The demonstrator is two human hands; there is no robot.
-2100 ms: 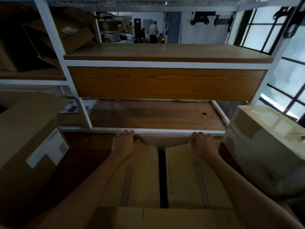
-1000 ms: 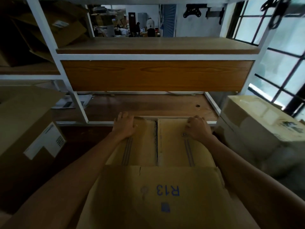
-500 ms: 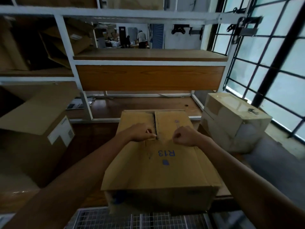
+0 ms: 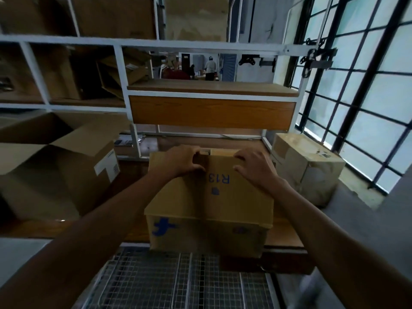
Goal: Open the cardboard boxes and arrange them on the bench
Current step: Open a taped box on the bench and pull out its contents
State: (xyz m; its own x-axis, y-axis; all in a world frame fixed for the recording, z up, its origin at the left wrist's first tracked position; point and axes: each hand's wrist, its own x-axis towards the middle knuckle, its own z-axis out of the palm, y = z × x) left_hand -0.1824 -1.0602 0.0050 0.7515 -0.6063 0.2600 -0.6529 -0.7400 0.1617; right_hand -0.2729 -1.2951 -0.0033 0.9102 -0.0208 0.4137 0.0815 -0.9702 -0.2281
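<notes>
Cardboard box (image 4: 207, 204): tan, rectangular, matte, blue "R13" print; on wooden surface (image 4: 287, 235).
Left hand (image 4: 182, 162): fingers curled over top flap edge, gripping.
Right hand (image 4: 256, 169): likewise, apparently.

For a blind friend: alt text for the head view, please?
Left hand and right hand grip the top flaps of a cardboard box marked R13 on a wooden bench. An open box stands left of it, a taped box right.

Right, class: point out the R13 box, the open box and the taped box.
R13 box (image 4: 225, 204), head view, top flap.
open box (image 4: 75, 181), head view, side wall.
taped box (image 4: 301, 148), head view, top face.
</notes>
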